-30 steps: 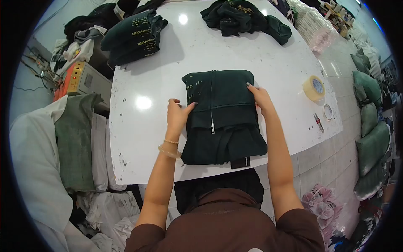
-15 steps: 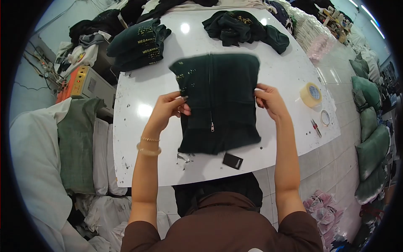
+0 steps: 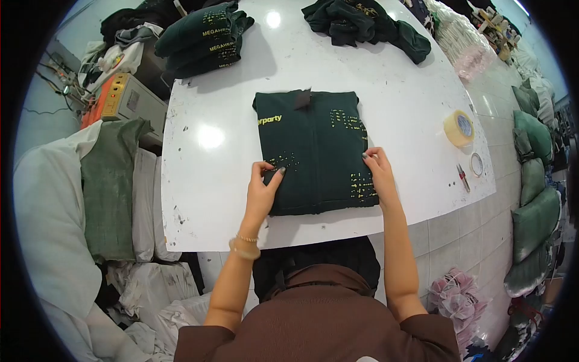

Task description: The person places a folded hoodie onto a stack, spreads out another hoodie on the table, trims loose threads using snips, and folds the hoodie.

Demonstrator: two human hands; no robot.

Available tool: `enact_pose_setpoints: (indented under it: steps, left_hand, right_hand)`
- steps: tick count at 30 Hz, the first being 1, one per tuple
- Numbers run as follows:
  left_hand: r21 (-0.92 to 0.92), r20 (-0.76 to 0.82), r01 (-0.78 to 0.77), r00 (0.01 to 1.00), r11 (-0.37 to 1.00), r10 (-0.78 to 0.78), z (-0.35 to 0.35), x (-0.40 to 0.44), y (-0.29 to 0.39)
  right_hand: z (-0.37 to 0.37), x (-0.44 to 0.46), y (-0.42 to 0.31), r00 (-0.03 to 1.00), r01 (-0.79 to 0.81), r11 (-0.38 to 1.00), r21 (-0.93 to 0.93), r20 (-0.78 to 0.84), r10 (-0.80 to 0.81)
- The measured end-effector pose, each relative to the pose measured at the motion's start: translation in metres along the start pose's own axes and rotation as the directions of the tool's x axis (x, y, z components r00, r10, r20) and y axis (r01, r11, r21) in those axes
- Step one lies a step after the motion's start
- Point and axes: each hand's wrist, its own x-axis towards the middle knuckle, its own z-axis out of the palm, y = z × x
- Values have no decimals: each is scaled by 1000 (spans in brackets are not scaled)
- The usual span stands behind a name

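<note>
A dark green folded garment [image 3: 313,154] with yellow print lies flat on the white table [image 3: 211,181], a dark tag at its top edge. At its left edge, my left hand [image 3: 263,187] has thumb and fingers closed on the cloth, the thumb on top. My right hand [image 3: 379,169] pinches the right edge, a little higher up. Some fingertips are hidden by the cloth.
Folded green garments are stacked [image 3: 208,39] at the back left. A loose green garment [image 3: 365,27] lies at the back. To the right are a tape roll [image 3: 458,128], a smaller ring [image 3: 476,164] and red-handled snips [image 3: 462,178]. Sacks [image 3: 108,193] stand beside the table.
The garment was raised between both hands and has been turned over onto the table. Its yellow-printed side now faces up, and its zipper is out of sight. The tag now shows at the top edge.
</note>
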Motion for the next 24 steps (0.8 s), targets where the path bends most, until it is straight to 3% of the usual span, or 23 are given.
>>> enact_pose_setpoints:
  steps: [1,2,3,4,5,6,8,10,11,12,14,15,16,17,18,20,22,23,24]
  left_hand:
    - [68,-155,25,988,997,-14,5,-14,28]
    - [187,-196,96,979,978,-59,2,-22,32]
    - [300,-243,164,966,940,-91,-1,-27,36]
    - [284,-167,250,964,926,-208,-3,-30,46]
    - [285,-169,252,963,925,-211,-1,-32,51]
    - [243,-137,218,972,945,-189,2,-33,55]
    - [197,-107,180,981,964,-162,8,-34,49]
    - [-78,-163,213,961,974,-223,14,-38,23]
    - [48,-264,60,963,997,-45,17,-42,14]
    - [51,-267,58,963,997,-42,17,-42,6]
    - [557,-352,-74,881,827,316,17,-41,-9]
    - [299,-291,113,956,948,-22,13,-38,-3]
    - [295,-295,112,955,949,-21,9,-34,8]
    - [82,-182,233,959,969,-215,4,-29,21]
    - [-116,-27,370,927,922,-375,-1,-22,28]
    - [-161,34,374,927,913,-374,-4,-11,22]
    - [-334,303,556,828,761,-472,-9,-1,40]
    - [-358,265,554,832,752,-487,-9,1,40]
    - [-387,251,521,853,761,-457,-11,2,46]
  right_hand:
    - [3,-9,-4,995,16,1000,-20,-98,-18]
    - [6,-18,-10,980,31,999,-42,-194,-38]
    - [8,-28,-23,962,-27,938,-345,-263,-69]
    - [11,-32,-30,963,-26,939,-344,-260,-68]
    - [14,-35,-34,974,-87,865,-494,-226,-31]
    - [18,-36,-36,980,-136,762,-633,-198,11]
    - [36,-40,-32,956,-84,781,-619,-270,-112]
    - [44,-40,-19,934,-50,827,-559,-320,-160]
    - [43,-41,-13,934,-44,829,-557,-318,-164]
    - [41,-42,-9,933,-39,827,-561,-317,-171]
    - [37,-38,-3,933,-27,824,-566,-311,-183]
    - [36,-34,0,907,30,812,-583,-325,-267]
    - [33,-31,-1,876,86,793,-603,-334,-349]
    - [26,-26,-7,946,-59,880,-471,-307,-101]
    - [22,-19,-10,964,-123,939,-320,-262,37]
    - [14,-2,-4,960,-279,959,-56,-43,277]
    - [21,-3,-19,948,-314,945,-97,25,318]
    - [27,-9,-35,954,-298,952,70,64,294]
    - [28,-8,-42,961,-272,960,67,73,267]
